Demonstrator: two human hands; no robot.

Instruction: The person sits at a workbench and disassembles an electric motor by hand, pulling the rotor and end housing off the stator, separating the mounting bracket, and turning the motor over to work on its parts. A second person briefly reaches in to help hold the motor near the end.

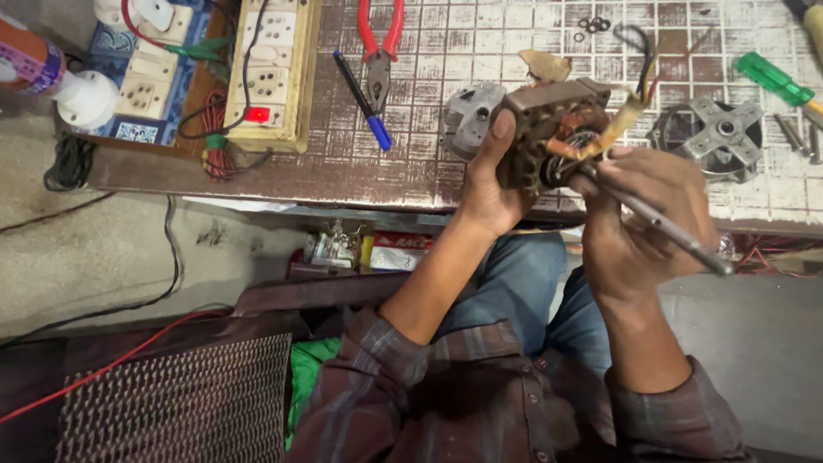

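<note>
In the head view, the left hand [490, 184] is clenched around a small electric motor [549, 129], held up just above the near edge of the tabletop [480, 51]; the thumb lies along the motor's left side, and a grey metal end cap [470, 120] juts out toward 10 o'clock. The right hand [643, 214] grips a long metal tool [664, 227], a rod-like shaft whose long axis runs from the motor's open face down toward 4 o'clock, the tip resting at the copper windings. So the motor sits at 10 o'clock from the right hand, and touching the left, which is the nearer of the two. Loose wires [639, 51] and a strip of yellowish insulation [613, 129] curl out of the motor at 1 o'clock, close to the tool's working end. Around them on the tabletop: red-handled pliers [380, 43] and a blue pen [364, 99] at 10 o'clock from the motor, a switchboard with sockets [270, 73] farther left, a metal bracket on a round part [720, 133] at 3 o'clock, and a green-handled screwdriver [776, 81] beyond it. None of these lies between the hands.
</note>
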